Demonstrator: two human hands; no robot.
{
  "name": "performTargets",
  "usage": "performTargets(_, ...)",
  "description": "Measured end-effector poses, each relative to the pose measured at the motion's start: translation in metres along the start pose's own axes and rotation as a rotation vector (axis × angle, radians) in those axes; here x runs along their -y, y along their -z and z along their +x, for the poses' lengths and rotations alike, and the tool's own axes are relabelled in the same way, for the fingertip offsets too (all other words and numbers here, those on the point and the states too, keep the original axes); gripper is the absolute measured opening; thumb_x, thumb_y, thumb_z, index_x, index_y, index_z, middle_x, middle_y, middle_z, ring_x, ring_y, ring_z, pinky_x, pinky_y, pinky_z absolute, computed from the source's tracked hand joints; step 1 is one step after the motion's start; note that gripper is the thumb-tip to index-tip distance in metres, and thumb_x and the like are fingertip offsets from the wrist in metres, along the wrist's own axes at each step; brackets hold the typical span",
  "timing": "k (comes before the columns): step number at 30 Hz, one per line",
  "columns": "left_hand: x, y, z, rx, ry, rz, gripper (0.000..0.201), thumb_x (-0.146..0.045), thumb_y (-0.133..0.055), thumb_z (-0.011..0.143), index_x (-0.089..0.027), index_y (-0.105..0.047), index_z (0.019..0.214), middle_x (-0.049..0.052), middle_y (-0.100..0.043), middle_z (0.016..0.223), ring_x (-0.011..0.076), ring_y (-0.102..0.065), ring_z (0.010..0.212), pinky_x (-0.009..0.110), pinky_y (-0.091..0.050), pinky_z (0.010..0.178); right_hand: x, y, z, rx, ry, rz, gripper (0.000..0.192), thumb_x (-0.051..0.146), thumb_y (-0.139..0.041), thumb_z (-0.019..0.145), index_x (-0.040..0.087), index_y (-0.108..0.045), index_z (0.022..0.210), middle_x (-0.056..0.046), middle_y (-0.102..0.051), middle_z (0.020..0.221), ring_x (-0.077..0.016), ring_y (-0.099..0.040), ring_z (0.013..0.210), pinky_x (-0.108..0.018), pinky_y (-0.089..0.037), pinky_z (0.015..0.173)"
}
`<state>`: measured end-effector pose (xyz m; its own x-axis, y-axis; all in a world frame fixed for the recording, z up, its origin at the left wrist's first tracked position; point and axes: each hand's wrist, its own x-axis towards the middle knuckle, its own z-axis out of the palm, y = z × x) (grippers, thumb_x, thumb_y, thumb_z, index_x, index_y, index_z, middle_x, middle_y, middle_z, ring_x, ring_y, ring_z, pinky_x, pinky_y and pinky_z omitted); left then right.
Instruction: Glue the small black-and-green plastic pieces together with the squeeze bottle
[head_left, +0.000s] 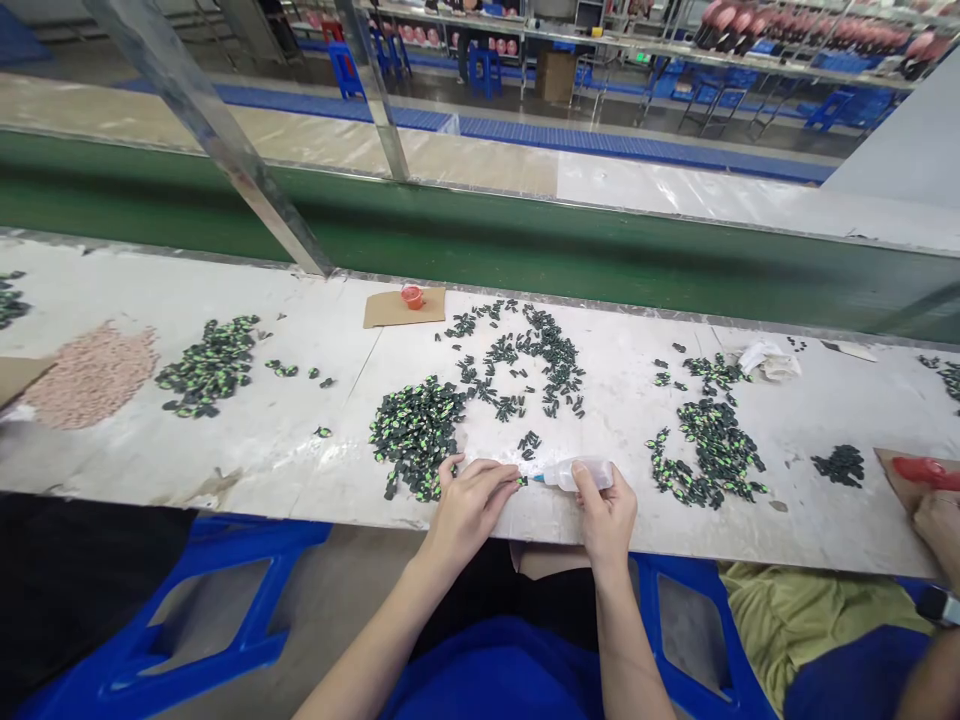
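Observation:
My right hand is wrapped round a clear plastic squeeze bottle, held nearly level with its thin blue tip pointing left. At that tip, my left hand pinches one small dark part with green on it between thumb and fingers. Whether the tip touches the part I cannot tell. Left of my left hand lies a heaped pile of dark and green parts. Just beyond the bottle sits a little cluster of plain dark parts, with a larger scatter of dark pieces farther back.
More dark and green parts lie to the right, near a crumpled white tissue. A red cup stands on cardboard at the back. Pink pieces are heaped far left. A co-worker's hand is at the right edge. A metal post rises behind.

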<state>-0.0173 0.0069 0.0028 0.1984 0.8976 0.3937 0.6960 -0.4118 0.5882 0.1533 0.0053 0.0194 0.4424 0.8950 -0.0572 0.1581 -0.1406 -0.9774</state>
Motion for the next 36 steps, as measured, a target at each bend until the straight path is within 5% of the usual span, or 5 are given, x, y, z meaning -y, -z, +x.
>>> performTargets(15, 0.001, -0.001, 0.0, -0.032, -0.016, 0.006, 0.007, -0.02, -0.057, 0.09, -0.025, -0.061, 0.093, -0.003, -0.074, 0.086, 0.0145, -0.066, 0.077, 0.039, -0.024, 0.093, -0.001, 0.001, 0.001, 0.041, 0.01, 0.008, 0.033, 0.047, -0.064, 0.069, 0.018, -0.051, 0.058, 0.005, -0.046, 0.048, -0.0104, -0.04, 0.047, -0.023, -0.035, 0.046)
performTargets(25, 0.003, -0.004, -0.003, -0.005, 0.016, 0.006, 0.008, -0.021, -0.057, 0.089, -0.025, -0.061, 0.095, -0.001, -0.075, 0.087, 0.0173, -0.064, 0.082, 0.042, -0.025, 0.093, -0.008, 0.004, 0.0, -0.072, 0.036, 0.125, 0.032, 0.046, -0.066, 0.07, 0.017, -0.054, 0.064, 0.003, -0.053, 0.054, -0.0118, -0.046, 0.049, -0.024, -0.039, 0.047)
performTargets(29, 0.004, -0.001, 0.003, 0.037, -0.009, -0.009, 0.011, -0.023, -0.058, 0.088, -0.025, -0.062, 0.098, 0.001, -0.075, 0.086, 0.0191, -0.063, 0.085, 0.043, -0.027, 0.092, -0.008, 0.009, 0.006, -0.221, 0.077, 0.238, 0.033, 0.042, -0.072, 0.066, 0.017, -0.055, 0.08, 0.0, -0.061, 0.072, -0.0153, -0.058, 0.062, -0.029, -0.049, 0.06)
performTargets(36, -0.001, -0.003, 0.033, 0.029, 0.007, 0.092, 0.01, -0.018, -0.06, 0.086, -0.023, -0.066, 0.08, 0.001, -0.072, 0.081, 0.0213, -0.06, 0.086, 0.044, -0.029, 0.089, -0.002, 0.011, 0.038, -0.214, 0.141, 0.213, 0.056, 0.031, -0.082, 0.052, 0.021, -0.047, 0.095, -0.008, -0.065, 0.097, -0.0229, -0.063, 0.097, -0.041, -0.047, 0.09)
